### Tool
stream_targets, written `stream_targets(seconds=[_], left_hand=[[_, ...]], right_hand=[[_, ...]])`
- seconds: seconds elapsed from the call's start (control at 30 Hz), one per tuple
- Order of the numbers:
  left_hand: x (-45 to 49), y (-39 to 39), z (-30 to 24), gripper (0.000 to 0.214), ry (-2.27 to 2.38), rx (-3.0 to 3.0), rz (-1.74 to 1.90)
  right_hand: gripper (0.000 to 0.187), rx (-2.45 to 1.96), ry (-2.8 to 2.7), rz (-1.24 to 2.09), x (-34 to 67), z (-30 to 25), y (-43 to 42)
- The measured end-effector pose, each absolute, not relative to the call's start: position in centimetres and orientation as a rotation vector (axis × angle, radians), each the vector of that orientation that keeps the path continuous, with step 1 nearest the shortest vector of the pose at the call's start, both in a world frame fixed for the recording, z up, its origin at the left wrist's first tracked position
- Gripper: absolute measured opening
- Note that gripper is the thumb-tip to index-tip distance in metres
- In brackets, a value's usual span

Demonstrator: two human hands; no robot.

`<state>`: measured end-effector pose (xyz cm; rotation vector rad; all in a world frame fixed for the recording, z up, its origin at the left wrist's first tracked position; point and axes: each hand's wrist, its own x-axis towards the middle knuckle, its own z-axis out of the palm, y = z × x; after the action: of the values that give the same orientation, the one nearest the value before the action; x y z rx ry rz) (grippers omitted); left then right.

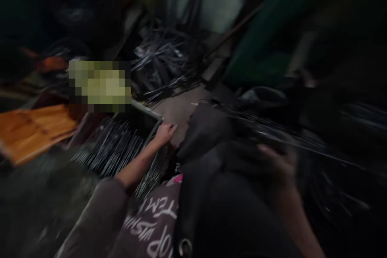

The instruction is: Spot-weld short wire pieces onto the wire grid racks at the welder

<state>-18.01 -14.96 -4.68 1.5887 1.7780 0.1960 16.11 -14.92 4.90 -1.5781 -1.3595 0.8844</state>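
The left hand is stretched forward and is closed over the near corner of a metal tray, the fingers bent over its rim, while the right hand is held well apart from it, on the other side of the lap; this hand is so blurred that it cannot be told whether it is clamped on anything or only spread above the long rods which are seen just beside it. The tray is filled with thin rods, laid side by side, and it is placed on the ground to the left of the knees. A dark cloth is spread over the lap between the two hands. It is judged that the tray could be tipped if the corner is pulled, because the rods are loose and could be spilled; the fingers could also be scratched by the rod ends, as little light is given here. Further out, a wooden board is seen at the left, a heap of metal strips is piled behind the bare floor, and a green panel is standing at the right, so that the space around is crowded
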Motion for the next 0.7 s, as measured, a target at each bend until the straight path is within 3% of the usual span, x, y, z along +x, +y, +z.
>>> stream_targets(seconds=[0.07,0.17,0.27,0.47,0.53,0.63,0.7], left_hand=[[-15.1,-13.4,-1.5,0.056,1.523,1.271,0.605],[-11.0,-12.1,1.8,0.059,1.180,0.831,0.625],[-8.0,-12.5,2.3,0.043,1.127,0.625,0.533],[-7.0,-15.6,0.4,0.085,1.223,0.757,0.511],[-6.9,-16.3,0.3,0.094,1.305,0.815,0.491],[-6.5,-17.2,0.3,0.101,1.426,0.920,0.452],[-6.3,-17.7,0.0,0.094,1.481,1.045,0.434]], right_hand=[[0.049,-1.335,-1.756,1.067,15.1,5.3,-15.7],[0.073,-1.181,-2.124,1.328,13.5,5.5,-16.3],[0.089,-1.312,-2.216,1.575,14.3,6.4,-17.7],[0.051,-1.252,-2.004,1.920,25.2,13.0,-23.8],[0.049,-1.351,-1.807,1.755,30.3,14.1,-23.7],[0.042,-1.848,-1.301,0.800,36.9,12.3,-19.3],[0.042,-1.975,-1.200,0.589,40.3,9.8,-13.9]])
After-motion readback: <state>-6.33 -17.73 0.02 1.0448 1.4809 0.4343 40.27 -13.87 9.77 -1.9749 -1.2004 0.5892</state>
